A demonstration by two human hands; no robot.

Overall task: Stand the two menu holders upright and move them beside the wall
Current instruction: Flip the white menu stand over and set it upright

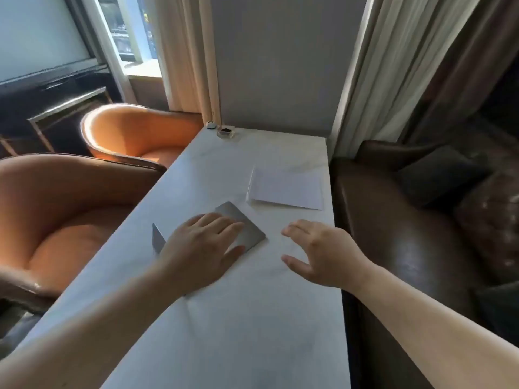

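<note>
Two menu holders lie flat on the white table (pixel 252 318). The nearer, grey holder (pixel 247 228) rests near the table's left edge, its base plate sticking up at the left end. My left hand (pixel 199 248) lies flat on top of it with fingers spread, covering its middle. The farther, white holder (pixel 286 189) lies flat toward the right edge, its base plate raised at its left end. My right hand (pixel 323 254) hovers just above the table to the right of the grey holder, fingers apart and holding nothing. The grey wall panel (pixel 275 66) stands at the table's far end.
A small glass dish (pixel 226 131) and a little round white object (pixel 210 124) sit at the far left corner by the wall. Two orange armchairs (pixel 134 136) stand left of the table. A dark brown leather sofa (pixel 421 220) runs along its right side. Curtains flank the wall.
</note>
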